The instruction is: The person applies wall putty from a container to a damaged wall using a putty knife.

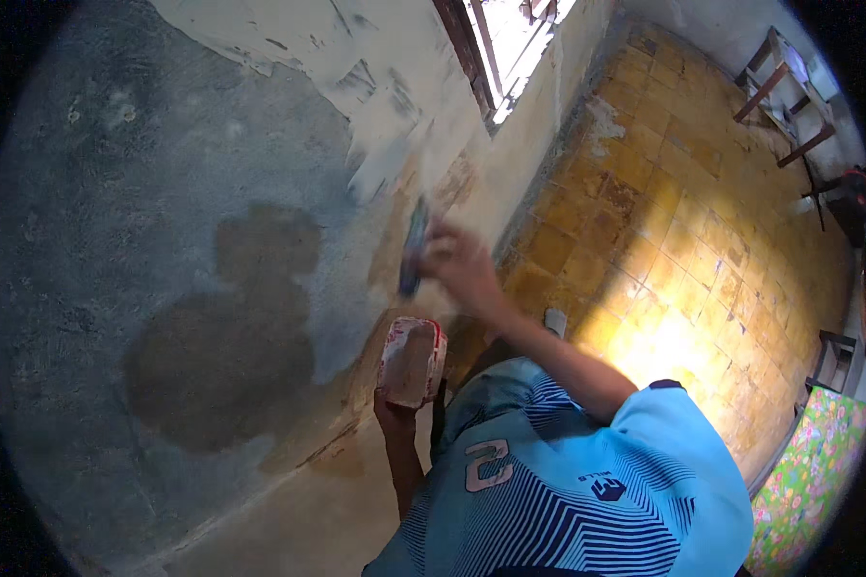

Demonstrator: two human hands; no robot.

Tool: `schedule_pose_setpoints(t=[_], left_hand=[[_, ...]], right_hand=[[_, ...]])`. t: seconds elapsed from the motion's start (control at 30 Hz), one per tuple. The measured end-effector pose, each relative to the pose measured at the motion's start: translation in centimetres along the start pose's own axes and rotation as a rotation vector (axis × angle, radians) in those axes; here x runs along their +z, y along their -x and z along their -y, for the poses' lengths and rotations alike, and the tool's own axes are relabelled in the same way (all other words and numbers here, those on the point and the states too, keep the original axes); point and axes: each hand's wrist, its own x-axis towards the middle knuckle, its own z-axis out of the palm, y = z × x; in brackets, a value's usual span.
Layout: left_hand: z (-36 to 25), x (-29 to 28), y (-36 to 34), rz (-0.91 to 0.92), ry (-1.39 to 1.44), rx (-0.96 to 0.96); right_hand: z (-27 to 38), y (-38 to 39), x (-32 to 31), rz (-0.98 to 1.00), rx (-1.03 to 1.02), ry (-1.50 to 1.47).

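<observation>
The tub (440, 364) near frame centre was gripped by the left hand (395, 413); the right hand (450, 260) pinched a blurred tool (415, 252).

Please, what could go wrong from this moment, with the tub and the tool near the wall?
The left grip holds the tub at its near end, so the tub might tip.
The right grip has the tool close to the wall, so it could scrape the pale coating there.
In this view, the tool is just above the tub, so they might knock together.
</observation>
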Motion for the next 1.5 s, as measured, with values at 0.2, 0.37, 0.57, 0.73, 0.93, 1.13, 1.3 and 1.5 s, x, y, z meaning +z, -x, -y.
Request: schedule_pose_setpoints(t=[0.2, 0.37, 0.57, 0.73, 0.93, 1.13, 1.3, 1.5], left_hand=[[0.3, 0.7, 0.2, -0.023, 0.024, -0.037], [1.0, -2.1, -0.2, 0.006, 0.035, -0.053], [1.2, -4.7, -1.1, 0.017, 0.06, -0.124], [0.6, -2.4, 0.1, -0.003, 0.057, -0.083], [0.8, -3.4, -0.1, -0.005, 0.027, -0.076], [0.6, -4.6, -1.2, 0.051, -0.326, 0.108], [-0.1, -3.3, -1.0, -0.005, 0.037, -0.101], [0.8, -8.6, -2.6, 0.132, 0.16, -0.134]], right_hand=[[0.6, -7.0, -1.9, -0.14, -0.121, -0.006], [-1.5, 3.9, 5.8, 0.123, -0.011, -0.099], [-1.1, 3.2, 3.0, 0.023, -0.027, -0.044], [1.5, -4.9, -0.4, -0.142, -0.093, -0.072], [-4.1, 5.2, 10.4, 0.006, -0.106, -0.125], [0.5, 5.9, 7.1, 0.005, 0.037, -0.174], [2.1, -4.9, 0.5, -0.152, -0.105, -0.078], [-1.7, 2.8, 9.6, -0.018, -0.103, -0.034]])
